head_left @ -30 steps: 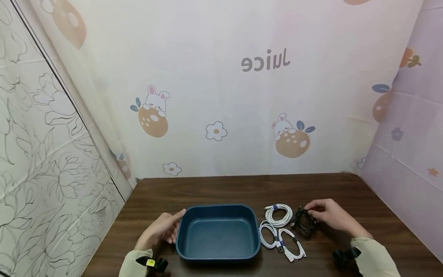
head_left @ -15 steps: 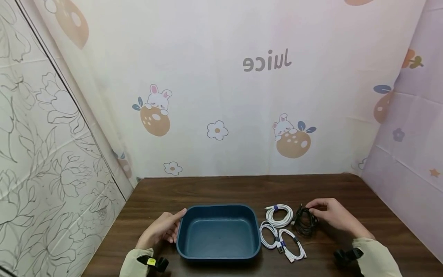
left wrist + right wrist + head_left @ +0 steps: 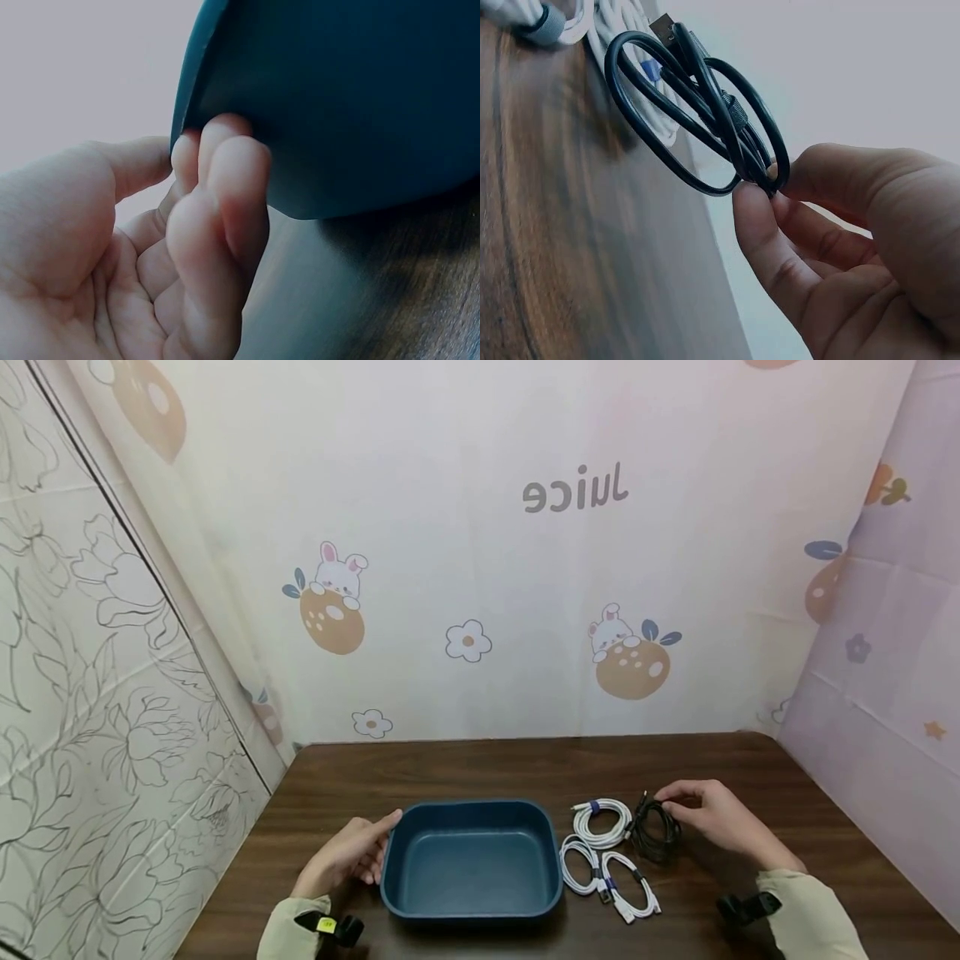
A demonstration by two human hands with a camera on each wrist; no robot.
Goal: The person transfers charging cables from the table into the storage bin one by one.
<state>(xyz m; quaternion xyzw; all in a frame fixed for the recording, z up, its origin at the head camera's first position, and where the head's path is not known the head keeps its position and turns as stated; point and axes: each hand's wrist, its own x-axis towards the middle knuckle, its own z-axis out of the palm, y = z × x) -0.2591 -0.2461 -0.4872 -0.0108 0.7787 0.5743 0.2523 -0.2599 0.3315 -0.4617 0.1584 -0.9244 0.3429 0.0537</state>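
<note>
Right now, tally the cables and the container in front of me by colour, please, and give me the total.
White coiled cables: 3
Black coiled cable, pinched by the right hand: 1
Dark blue container: 1
Total: 5

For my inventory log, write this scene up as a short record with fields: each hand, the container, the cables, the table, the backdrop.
Left hand: thumb at the rim, fingers curled against the outer wall of the blue bin
Right hand: pinches the coiled black cable
Container: blue bin, rectangular, rounded corners
Other cables: three coiled white cables, right of the bin
Table: dark wood grain
Backdrop: pale, with rabbits, flowers and mirrored "Juice"
Unclear: whether the black cable touches the table
</note>
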